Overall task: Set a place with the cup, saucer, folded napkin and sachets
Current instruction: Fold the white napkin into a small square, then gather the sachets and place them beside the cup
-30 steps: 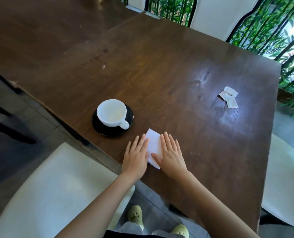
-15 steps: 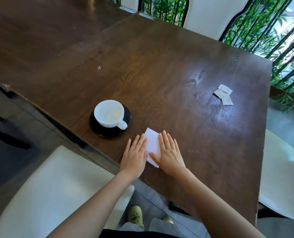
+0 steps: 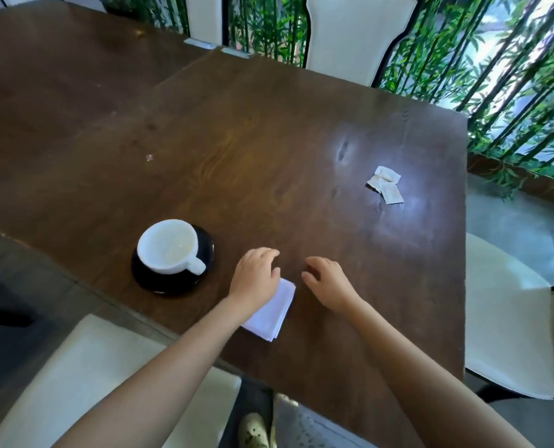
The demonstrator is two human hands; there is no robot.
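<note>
A white cup (image 3: pixel 169 247) stands on a black saucer (image 3: pixel 172 281) near the table's front edge, handle pointing right. Just to its right lies a folded white napkin (image 3: pixel 274 313). My left hand (image 3: pixel 256 278) hovers over the napkin's far corner with fingers curled, holding nothing. My right hand (image 3: pixel 329 282) is beside the napkin on its right, above bare wood, fingers loosely curled and empty. A few small white sachets (image 3: pixel 386 184) lie in a loose pile far to the right on the dark wooden table (image 3: pixel 253 163).
White cushioned chairs stand at the near left (image 3: pixel 75 383), the right (image 3: pixel 508 318) and beyond the far edge (image 3: pixel 343 37). A second dark table (image 3: pixel 59 76) adjoins at the left. Green bamboo and black railings run behind the right side.
Both hands have lifted off the napkin and moved forward, fingers curling. The napkin lies flat and folded behind them. The view has tilted upward, toward the far side of the table.
</note>
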